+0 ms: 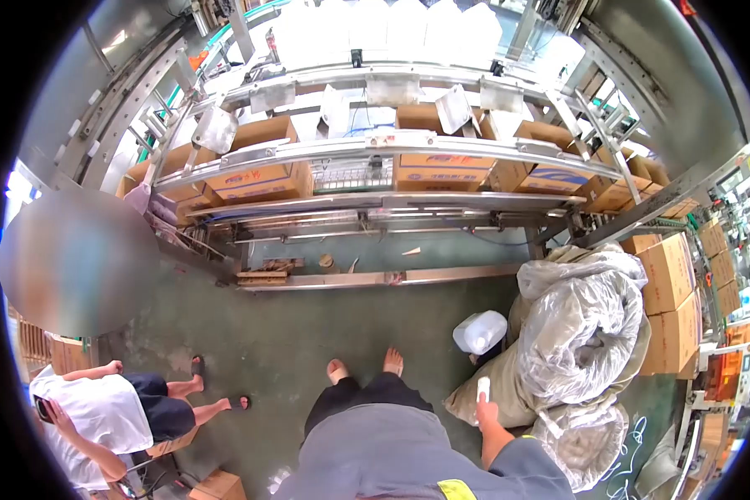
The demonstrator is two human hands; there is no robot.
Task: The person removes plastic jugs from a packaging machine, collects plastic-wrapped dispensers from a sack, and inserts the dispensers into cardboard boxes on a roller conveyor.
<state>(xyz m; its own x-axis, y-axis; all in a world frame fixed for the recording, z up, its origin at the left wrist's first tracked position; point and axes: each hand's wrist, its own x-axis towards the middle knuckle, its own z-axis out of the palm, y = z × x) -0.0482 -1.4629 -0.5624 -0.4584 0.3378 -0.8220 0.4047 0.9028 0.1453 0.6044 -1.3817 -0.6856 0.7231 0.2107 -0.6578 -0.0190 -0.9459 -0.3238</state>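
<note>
My right hand [487, 412] is closed around a small white cylindrical object [483, 387]; its exact kind is too small to make out. This hand is beside a beige sack [498, 379] leaning on the right. Just beyond it stands a translucent white plastic jug [481, 332]. Clear plastic bags [579, 321] bulge from the large sacks, and another plastic-lined sack [587, 442] is near my right arm. My left hand is not in view.
Ahead runs a metal conveyor frame [392, 200] holding open cardboard boxes [446, 167]. Stacked cartons [668, 279] stand behind the sacks. At left sits a person in a white shirt [100, 417], holding a dark phone [45, 408]. A small carton [218, 486] is on the floor.
</note>
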